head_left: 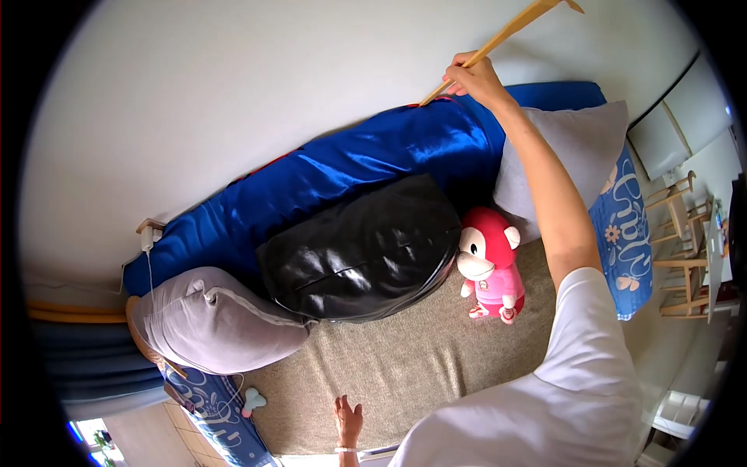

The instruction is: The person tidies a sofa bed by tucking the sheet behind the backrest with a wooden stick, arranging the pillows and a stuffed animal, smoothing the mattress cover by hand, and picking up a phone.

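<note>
My right hand [473, 78] is closed round a long wooden stick [510, 29] with a bent end, raised at the wall above the sofa back. The stick's lower tip touches the top edge of the shiny blue cloth [373, 148] over the backrest. My left hand [348, 420] is low over the front of the brown seat [373, 366], fingers apart, holding nothing. A black bag-like cushion [362, 249] leans on the blue cloth. Beside it sits a pink and red monkey toy [498, 284].
Grey pillows stand at the left [226, 323] and right [576, 156] ends. Patterned blue cloths cover both armrests [626, 233]. A plug with a white cable [150, 237] is at the left wall. Wooden chairs [681, 272] stand at the far right.
</note>
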Demonstrator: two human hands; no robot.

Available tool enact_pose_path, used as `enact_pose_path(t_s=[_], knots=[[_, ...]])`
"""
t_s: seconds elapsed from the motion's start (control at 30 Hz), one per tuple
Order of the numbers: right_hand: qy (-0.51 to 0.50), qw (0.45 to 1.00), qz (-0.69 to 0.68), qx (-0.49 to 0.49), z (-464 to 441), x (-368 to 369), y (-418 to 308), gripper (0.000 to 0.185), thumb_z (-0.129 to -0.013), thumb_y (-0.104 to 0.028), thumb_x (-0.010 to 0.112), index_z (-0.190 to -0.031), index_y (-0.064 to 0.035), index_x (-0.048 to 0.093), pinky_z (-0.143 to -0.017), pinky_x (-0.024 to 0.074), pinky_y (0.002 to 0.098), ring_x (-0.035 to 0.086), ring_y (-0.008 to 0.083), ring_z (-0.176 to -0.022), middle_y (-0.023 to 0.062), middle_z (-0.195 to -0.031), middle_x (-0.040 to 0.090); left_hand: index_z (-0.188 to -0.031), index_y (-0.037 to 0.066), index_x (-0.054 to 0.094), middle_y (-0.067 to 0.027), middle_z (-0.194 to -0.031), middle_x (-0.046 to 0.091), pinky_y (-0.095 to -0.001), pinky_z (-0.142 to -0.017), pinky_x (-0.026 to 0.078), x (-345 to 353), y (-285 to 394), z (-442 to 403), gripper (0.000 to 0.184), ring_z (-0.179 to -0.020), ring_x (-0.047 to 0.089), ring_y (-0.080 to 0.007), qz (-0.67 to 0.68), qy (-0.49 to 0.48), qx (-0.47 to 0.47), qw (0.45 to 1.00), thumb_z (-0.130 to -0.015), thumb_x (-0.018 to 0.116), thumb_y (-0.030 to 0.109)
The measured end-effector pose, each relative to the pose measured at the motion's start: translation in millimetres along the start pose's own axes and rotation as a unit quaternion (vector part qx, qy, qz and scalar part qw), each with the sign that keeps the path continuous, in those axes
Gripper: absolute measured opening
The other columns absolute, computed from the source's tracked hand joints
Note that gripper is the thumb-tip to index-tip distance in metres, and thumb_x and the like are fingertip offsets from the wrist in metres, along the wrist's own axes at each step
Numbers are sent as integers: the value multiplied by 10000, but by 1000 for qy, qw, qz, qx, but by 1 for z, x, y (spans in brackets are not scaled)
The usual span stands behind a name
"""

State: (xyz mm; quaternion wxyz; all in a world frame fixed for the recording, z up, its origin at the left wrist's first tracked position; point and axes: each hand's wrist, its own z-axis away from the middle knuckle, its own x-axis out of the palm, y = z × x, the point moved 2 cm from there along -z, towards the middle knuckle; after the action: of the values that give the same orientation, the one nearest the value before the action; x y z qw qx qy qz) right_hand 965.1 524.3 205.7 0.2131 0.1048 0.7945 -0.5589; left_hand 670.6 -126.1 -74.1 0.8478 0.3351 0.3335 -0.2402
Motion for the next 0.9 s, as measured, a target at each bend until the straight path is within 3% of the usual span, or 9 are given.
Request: enact_pose_path(t_s=[0.17,0.23,0.37,0.63,0.83,0.9], knots=[[-12,999,-44,23,-1,-7,9,180,-772,-160,536,-721,4,591,-530,496,212,630,139,-631,88,-711,627,-1170,-23,412,-246,-1220,391,-455,-953,320,0,-2,8,526,-1132,368,-404,3,15,14,1000,-731,640,157],[10,996,-81,-25,11,-7,9,185,-791,-152,535,-719,7,593,-556,503,217,626,137,-637,87,-690,617,-1146,-23,435,-236,-1193,416,-441,-936,342,-1,-5,17,500,-1117,383,-395,20,-1,-31,999,-727,642,156],[67,984,-153,-65,31,-8,-6,162,-778,-103,547,-689,28,583,-524,498,196,617,122,-593,87,-637,596,-1120,-19,468,-234,-1154,439,-434,-895,385,19,-45,31,486,-1071,422,-397,-22,-16,-21,999,-718,649,187],[40,992,-106,-54,28,7,9,174,-800,-138,548,-731,13,600,-550,501,208,633,141,-627,90,-687,617,-1104,-28,479,-253,-1110,464,-423,-879,399,25,-58,45,489,-1037,456,-396,6,-25,-77,997,-708,651,201],[37,996,-76,-22,14,21,8,153,-728,-88,547,-656,45,567,-479,469,219,618,148,-549,96,-579,582,-1105,-27,482,-256,-1103,484,-421,-885,396,29,-52,34,473,-1036,469,-391,4,-22,-45,999,-723,634,207],[27,997,-36,-64,12,24,2,140,-712,-80,553,-648,44,566,-478,461,234,590,132,-521,91,-550,565,-1103,-28,485,-254,-1104,486,-420,-886,396,28,-41,31,468,-1039,468,-389,7,-27,-50,998,-726,630,207]])
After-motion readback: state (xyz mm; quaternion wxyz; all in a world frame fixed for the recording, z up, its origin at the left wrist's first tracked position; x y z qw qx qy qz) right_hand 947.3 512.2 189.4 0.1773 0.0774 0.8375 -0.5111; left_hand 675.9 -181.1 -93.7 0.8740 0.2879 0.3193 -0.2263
